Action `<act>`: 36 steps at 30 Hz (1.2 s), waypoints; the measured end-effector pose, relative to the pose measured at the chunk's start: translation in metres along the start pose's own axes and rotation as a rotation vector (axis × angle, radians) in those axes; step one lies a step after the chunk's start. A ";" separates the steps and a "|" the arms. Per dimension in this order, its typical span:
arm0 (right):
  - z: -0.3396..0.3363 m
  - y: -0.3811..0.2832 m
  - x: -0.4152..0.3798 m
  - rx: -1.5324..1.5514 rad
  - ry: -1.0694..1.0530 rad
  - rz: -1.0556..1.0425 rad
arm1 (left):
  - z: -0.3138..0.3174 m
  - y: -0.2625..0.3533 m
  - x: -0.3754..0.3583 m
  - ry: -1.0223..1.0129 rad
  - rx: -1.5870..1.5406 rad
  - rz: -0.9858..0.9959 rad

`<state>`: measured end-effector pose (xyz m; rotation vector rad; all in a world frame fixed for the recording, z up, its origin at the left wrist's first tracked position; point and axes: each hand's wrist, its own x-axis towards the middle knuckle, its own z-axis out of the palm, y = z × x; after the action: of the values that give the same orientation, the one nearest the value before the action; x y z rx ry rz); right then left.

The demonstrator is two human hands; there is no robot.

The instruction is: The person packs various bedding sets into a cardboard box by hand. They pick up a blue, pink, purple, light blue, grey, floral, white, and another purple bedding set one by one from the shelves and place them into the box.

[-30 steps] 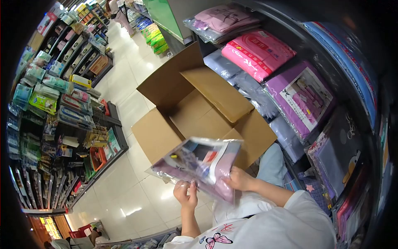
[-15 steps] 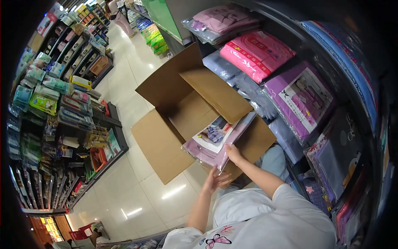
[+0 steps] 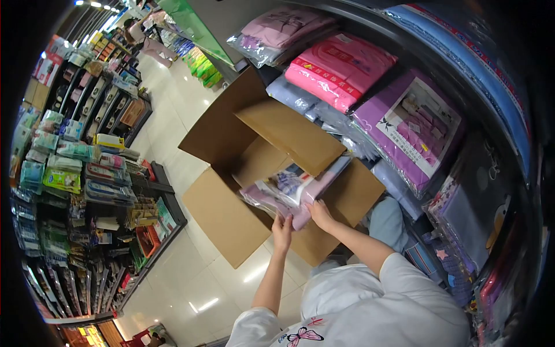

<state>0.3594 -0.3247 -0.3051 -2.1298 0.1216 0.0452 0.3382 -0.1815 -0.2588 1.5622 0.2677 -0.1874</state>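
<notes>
A pink fabric pack in clear plastic (image 3: 298, 188), with a picture card on its front, is held at its near edge over the mouth of an open cardboard box (image 3: 222, 222). My left hand (image 3: 282, 230) pinches the pack's near left corner. My right hand (image 3: 321, 215) grips its near edge further right. The pack bends between the two hands and is partly smeared by motion. One box flap (image 3: 292, 133) overlaps its far side. The bottom of the box is mostly hidden.
On the right, a shelf carries a bright pink pack (image 3: 341, 69), a purple pack (image 3: 416, 130) and light blue packs (image 3: 292, 95). Racks of small packaged goods (image 3: 87, 168) stand on the left. A person (image 3: 150, 43) is further down the tiled aisle (image 3: 162, 110).
My left hand has moved up and left from below the pack to grip its near corner. The pack has shifted slightly left and now bends. The whole view has turned a little.
</notes>
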 end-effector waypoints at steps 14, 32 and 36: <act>-0.017 0.038 0.018 -0.454 -0.272 -0.154 | -0.058 -0.092 0.078 -0.062 0.072 -0.238; -0.120 0.058 -0.105 0.039 -0.090 0.228 | -0.006 -0.138 0.130 0.073 0.683 -0.128; -0.164 0.028 -0.067 0.533 0.213 0.406 | -0.005 -0.133 0.122 0.358 0.916 -0.397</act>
<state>0.2872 -0.4740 -0.2359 -1.5458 0.6218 0.0206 0.4170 -0.1709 -0.4209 2.4410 0.8636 -0.3721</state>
